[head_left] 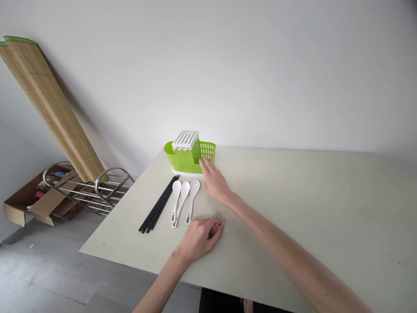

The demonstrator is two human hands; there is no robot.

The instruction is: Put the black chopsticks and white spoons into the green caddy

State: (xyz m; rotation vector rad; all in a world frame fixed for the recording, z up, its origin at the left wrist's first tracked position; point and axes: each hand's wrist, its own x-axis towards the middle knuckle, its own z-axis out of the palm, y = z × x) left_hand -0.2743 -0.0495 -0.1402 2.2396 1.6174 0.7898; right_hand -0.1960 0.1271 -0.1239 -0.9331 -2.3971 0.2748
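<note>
A green cutlery holder (184,161) with a white slotted rack (185,140) on top stands on a white base, near the wall. At its right end, my right hand (215,180) has its fingers stretched out, the tips at the low front edge of the perforated compartment. My left hand (202,237) rests on the table with its fingers curled in and nothing showing in them. Just beyond it lie three white spoons (185,189), bowls toward the holder and handles toward me. Several black chopsticks (158,206) lie side by side, left of the spoons.
The pale table (309,208) reaches back to the white wall. Left of it on the floor are a metal rack (104,195) and an open cardboard box (58,200) with things inside. A rolled bamboo mat (55,108) leans against the wall above the rack.
</note>
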